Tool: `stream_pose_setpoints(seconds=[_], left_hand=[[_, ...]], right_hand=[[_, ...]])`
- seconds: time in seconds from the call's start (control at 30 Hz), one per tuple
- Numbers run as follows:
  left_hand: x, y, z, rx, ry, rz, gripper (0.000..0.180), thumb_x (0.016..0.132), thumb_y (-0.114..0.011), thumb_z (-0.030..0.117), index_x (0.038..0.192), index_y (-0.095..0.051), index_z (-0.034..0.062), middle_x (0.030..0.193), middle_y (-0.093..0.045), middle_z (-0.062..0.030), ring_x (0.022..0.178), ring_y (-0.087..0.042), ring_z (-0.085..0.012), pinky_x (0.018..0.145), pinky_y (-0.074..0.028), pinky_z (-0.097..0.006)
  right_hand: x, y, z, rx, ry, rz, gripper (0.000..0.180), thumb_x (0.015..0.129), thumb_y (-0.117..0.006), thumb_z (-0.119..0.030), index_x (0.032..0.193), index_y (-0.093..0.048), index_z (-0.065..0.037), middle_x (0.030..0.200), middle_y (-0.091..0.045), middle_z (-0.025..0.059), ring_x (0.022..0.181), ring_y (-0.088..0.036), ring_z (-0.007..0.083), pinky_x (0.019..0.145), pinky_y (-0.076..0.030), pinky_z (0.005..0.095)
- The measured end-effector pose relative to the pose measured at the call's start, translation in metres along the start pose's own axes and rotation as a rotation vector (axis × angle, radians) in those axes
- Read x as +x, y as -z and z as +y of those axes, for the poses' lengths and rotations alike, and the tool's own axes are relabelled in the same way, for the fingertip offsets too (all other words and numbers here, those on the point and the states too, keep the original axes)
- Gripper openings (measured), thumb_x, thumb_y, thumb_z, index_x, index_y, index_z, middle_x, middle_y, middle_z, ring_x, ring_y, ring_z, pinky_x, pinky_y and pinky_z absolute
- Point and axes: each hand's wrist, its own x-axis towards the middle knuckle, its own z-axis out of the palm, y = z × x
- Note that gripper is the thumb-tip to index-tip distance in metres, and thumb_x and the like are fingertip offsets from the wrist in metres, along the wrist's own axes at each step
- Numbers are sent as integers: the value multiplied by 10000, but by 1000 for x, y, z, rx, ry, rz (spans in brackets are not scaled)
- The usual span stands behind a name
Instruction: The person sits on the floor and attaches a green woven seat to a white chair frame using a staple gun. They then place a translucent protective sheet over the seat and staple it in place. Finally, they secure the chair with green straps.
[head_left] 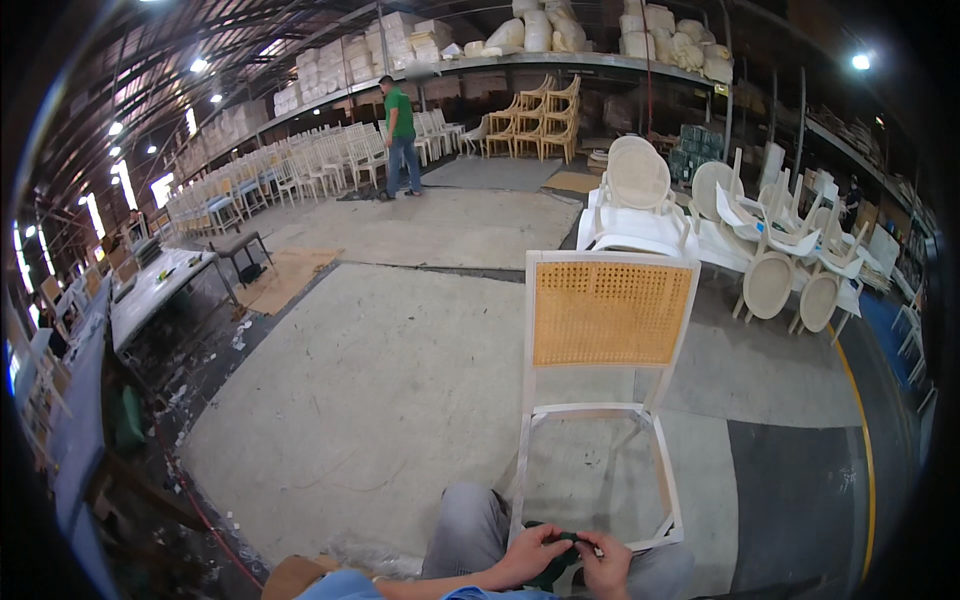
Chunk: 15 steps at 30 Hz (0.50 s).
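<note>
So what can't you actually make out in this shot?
Head view only:
- Dark green thing between left hand and right hand: mostly covered by fingers, kind unclear.
- Chair frame: front rail partly hidden by the hands.
- Items on the long table: too small.
- Person's forearms: cut by the lower edge.

The white-painted wooden chair frame (600,400) carries a honey-yellow woven cane back panel (611,313) in a fine mesh pattern. The small crumpled cloth (556,560) is dark green. The concrete floor (380,390) is pale grey with a curved yellow painted line (862,420).
</note>
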Motion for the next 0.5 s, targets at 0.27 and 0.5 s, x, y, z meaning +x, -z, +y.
stream_pose_setpoints(seconds=[0.27, 0.5], left_hand=[[14, -1, 61, -125, -320, 281, 359, 885, -748, -18, 1156, -526, 58, 960, -578, -17, 896, -575, -102, 805, -495, -255], [3, -3, 68, -140, -465, 256, 362, 918, -714, -45, 1194, -502, 56, 1054, -628, -58, 982, -641, -125, 869, -515, -269]], right_hand=[[50, 7, -22, -16, 272, 181, 204, 879, -745, -78, 1079, -736, -38, 968, -742, 140, 877, -731, 290, 774, -558, 361], [53, 14, -40, 71, 449, 187, 231, 834, -755, 47, 1050, -726, -31, 951, -734, 126, 801, -717, 253, 674, -558, 317]])
